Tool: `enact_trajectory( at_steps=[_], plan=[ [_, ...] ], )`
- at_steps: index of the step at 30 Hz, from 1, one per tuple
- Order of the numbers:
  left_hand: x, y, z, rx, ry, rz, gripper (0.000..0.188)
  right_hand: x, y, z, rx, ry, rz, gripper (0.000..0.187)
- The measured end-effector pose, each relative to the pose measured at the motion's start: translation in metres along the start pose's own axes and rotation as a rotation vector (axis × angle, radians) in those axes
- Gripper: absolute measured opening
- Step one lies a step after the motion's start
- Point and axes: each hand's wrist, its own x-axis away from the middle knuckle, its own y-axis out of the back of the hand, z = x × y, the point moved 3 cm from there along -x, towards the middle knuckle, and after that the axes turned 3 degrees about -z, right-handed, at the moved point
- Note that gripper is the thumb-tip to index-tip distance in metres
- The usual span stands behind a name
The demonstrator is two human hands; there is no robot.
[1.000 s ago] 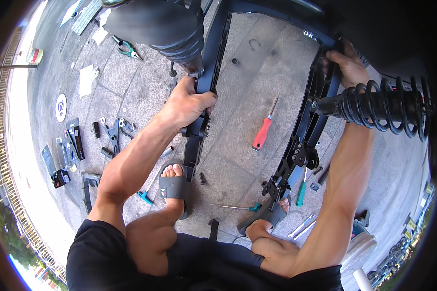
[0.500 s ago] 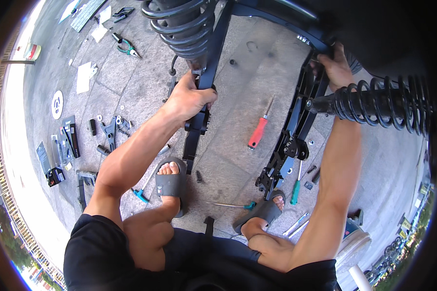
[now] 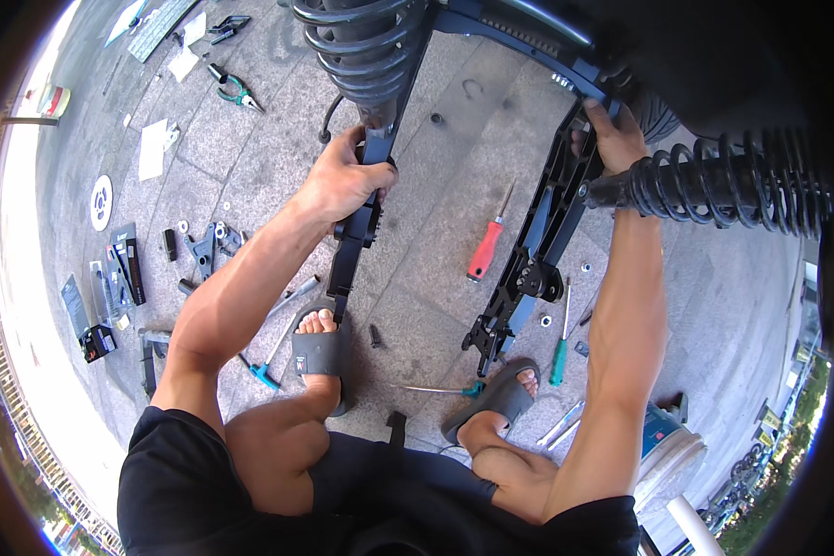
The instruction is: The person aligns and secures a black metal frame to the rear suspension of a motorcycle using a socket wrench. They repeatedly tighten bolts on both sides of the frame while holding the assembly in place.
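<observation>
My left hand (image 3: 340, 183) is closed around a black metal frame arm (image 3: 347, 255), just below the black coil-spring shock absorber (image 3: 366, 60) at the upper left. On the other side, my right hand (image 3: 618, 139) grips the upper part of a second black frame arm (image 3: 565, 181), where a crossbar (image 3: 519, 42) meets it. Some of its fingers are hidden behind the metal. Another coil-spring shock absorber (image 3: 723, 190) passes across my right wrist. Both arms slope down toward my feet, their lower ends free of my hands.
Between the arms lies a red-handled screwdriver (image 3: 485, 248). A green-handled screwdriver (image 3: 560, 357), teal T-handle wrenches (image 3: 265, 375) and pliers (image 3: 239, 94) rest on the paving. Loose brackets (image 3: 202, 248), papers (image 3: 154, 150) and packages are at left; a bucket (image 3: 672, 459) stands lower right.
Both hands and the two frame arms have shifted a little to the left, with their lower ends slightly higher in view. The whole view has also moved slightly. Both grips are kept.
</observation>
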Motion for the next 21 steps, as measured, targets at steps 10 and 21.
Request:
enact_trajectory(
  at_steps=[10,21],
  plan=[
    [-0.007,0.009,0.008,0.002,-0.030,0.017,0.045,0.035,-0.014,-0.017,-0.258,-0.067,-0.012,0.031],
    [-0.010,0.004,0.011,-0.010,0.003,0.045,0.042,0.026,-0.009,0.000,-0.114,-0.023,-0.087,0.019]
  ],
)
